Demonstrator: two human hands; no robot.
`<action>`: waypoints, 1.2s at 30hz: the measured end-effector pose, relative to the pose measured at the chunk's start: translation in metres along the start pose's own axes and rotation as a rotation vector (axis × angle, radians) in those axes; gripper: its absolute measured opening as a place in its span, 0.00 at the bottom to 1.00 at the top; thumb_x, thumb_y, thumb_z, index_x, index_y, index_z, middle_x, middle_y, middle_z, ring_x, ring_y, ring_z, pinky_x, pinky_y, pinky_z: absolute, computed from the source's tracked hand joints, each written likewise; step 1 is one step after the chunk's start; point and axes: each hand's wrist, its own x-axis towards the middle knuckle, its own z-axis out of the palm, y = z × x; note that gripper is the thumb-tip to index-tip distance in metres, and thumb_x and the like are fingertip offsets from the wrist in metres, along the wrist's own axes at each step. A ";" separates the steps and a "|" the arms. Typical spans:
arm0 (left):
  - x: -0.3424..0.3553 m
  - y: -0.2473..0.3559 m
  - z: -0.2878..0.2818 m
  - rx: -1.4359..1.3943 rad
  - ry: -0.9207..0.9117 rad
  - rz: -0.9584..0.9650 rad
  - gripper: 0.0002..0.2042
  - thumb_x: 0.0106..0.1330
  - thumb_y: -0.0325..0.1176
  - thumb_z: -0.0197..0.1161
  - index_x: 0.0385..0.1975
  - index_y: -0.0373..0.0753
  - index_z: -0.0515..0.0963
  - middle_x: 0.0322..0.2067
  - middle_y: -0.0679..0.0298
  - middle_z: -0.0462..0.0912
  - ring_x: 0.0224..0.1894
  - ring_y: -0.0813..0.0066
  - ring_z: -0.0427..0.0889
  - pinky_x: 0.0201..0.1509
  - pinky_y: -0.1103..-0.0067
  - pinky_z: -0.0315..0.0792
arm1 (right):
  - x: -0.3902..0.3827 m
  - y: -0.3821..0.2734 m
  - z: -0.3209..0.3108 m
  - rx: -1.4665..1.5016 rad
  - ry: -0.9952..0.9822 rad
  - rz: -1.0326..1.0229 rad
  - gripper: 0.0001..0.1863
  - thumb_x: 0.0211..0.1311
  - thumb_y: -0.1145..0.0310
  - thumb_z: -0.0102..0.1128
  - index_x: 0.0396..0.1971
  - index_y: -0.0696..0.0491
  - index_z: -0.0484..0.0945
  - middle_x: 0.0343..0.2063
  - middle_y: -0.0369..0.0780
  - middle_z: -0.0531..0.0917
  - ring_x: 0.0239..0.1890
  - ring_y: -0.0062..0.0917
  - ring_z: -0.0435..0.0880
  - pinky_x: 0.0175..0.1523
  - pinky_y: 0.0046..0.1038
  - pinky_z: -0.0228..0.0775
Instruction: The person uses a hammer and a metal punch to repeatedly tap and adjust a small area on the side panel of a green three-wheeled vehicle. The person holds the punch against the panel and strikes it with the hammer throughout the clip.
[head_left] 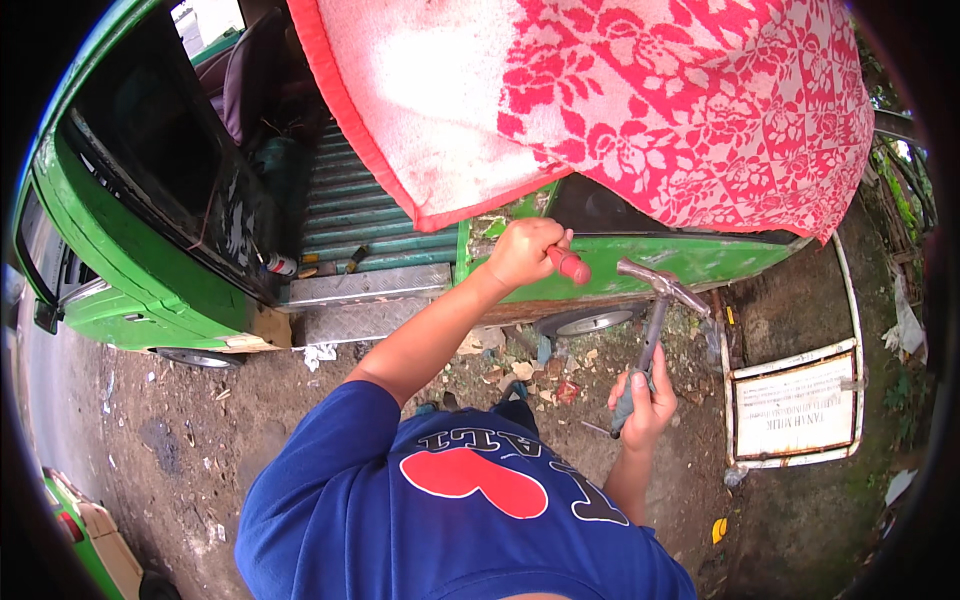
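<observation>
Near the rear edge of the door opening on a green van (640, 260), my left hand (522, 254) is wrapped around a red-handled tool (568, 265). The handle's end points toward me; its working end is hidden by my hand and the body panel. My right hand (650, 402) grips a claw hammer (655, 330) by its dark grip, with the metal head raised. That head is to the right of the red handle, apart from it. A pink and white flowered towel (690, 110) drapes over the van's upper side just beyond my hands.
Inside the opening, a ribbed floor (370, 190) meets a metal step (370, 288). A spray can (281, 265) and a small screwdriver (357, 259) lie by the sill. Rubble (560, 365) litters the dirt below. A rusty white-framed sign (795, 405) stands right; another green vehicle (95, 535) is lower left.
</observation>
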 end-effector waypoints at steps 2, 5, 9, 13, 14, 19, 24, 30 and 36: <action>0.002 0.000 0.001 -0.009 0.014 -0.017 0.16 0.58 0.27 0.65 0.13 0.38 0.65 0.13 0.58 0.67 0.17 0.56 0.70 0.22 0.67 0.64 | -0.001 -0.002 0.002 -0.025 0.017 -0.147 0.26 0.66 0.75 0.48 0.64 0.63 0.61 0.21 0.38 0.75 0.22 0.19 0.73 0.25 0.22 0.69; 0.004 0.001 0.002 -0.021 0.021 -0.028 0.16 0.59 0.27 0.65 0.13 0.38 0.65 0.13 0.57 0.68 0.17 0.56 0.70 0.23 0.66 0.65 | -0.002 -0.004 0.003 -0.122 -0.033 -0.377 0.25 0.65 0.75 0.49 0.62 0.63 0.65 0.21 0.38 0.76 0.22 0.19 0.73 0.27 0.21 0.69; 0.007 0.001 0.011 0.000 0.001 0.018 0.16 0.60 0.28 0.65 0.13 0.37 0.65 0.14 0.57 0.68 0.18 0.55 0.71 0.22 0.67 0.65 | 0.026 -0.010 0.006 -0.644 -0.188 -0.284 0.24 0.67 0.75 0.49 0.63 0.60 0.65 0.17 0.34 0.73 0.18 0.16 0.69 0.24 0.20 0.65; 0.000 0.011 0.011 -0.006 0.055 -0.093 0.16 0.59 0.27 0.65 0.13 0.38 0.65 0.14 0.57 0.68 0.17 0.55 0.70 0.22 0.66 0.65 | 0.014 -0.011 0.002 -0.215 -0.046 -0.230 0.25 0.65 0.75 0.50 0.62 0.64 0.65 0.20 0.36 0.75 0.21 0.16 0.72 0.26 0.21 0.66; -0.001 0.011 0.010 -0.008 0.052 -0.078 0.16 0.59 0.27 0.65 0.13 0.38 0.65 0.14 0.57 0.68 0.17 0.56 0.70 0.22 0.66 0.65 | 0.013 -0.011 0.002 -0.174 -0.020 -0.209 0.25 0.66 0.75 0.50 0.62 0.64 0.64 0.20 0.36 0.75 0.21 0.16 0.71 0.26 0.21 0.67; -0.005 0.011 0.004 0.028 -0.026 -0.077 0.14 0.59 0.31 0.64 0.14 0.39 0.69 0.17 0.59 0.74 0.21 0.56 0.76 0.25 0.66 0.69 | 0.009 -0.004 -0.001 -0.098 0.045 -0.094 0.26 0.68 0.73 0.48 0.65 0.63 0.60 0.20 0.36 0.73 0.20 0.17 0.71 0.26 0.21 0.68; 0.000 0.005 0.006 0.068 -0.080 -0.074 0.11 0.58 0.31 0.64 0.16 0.40 0.72 0.19 0.60 0.77 0.23 0.58 0.78 0.27 0.66 0.71 | 0.009 0.000 -0.001 -0.076 0.033 -0.059 0.26 0.68 0.73 0.48 0.64 0.63 0.61 0.21 0.37 0.74 0.21 0.17 0.71 0.26 0.21 0.68; 0.007 0.003 0.007 0.106 -0.131 -0.107 0.08 0.57 0.32 0.63 0.18 0.40 0.76 0.21 0.59 0.79 0.26 0.57 0.80 0.28 0.66 0.73 | 0.009 0.003 -0.001 -0.097 0.052 -0.036 0.27 0.68 0.72 0.48 0.65 0.63 0.60 0.21 0.37 0.74 0.20 0.17 0.72 0.26 0.20 0.67; 0.010 -0.002 0.008 0.103 -0.152 -0.113 0.06 0.56 0.32 0.63 0.20 0.39 0.77 0.22 0.59 0.80 0.27 0.57 0.81 0.30 0.65 0.74 | 0.010 0.002 0.001 -0.084 0.037 -0.031 0.27 0.68 0.72 0.48 0.65 0.64 0.60 0.20 0.38 0.75 0.20 0.17 0.72 0.26 0.20 0.67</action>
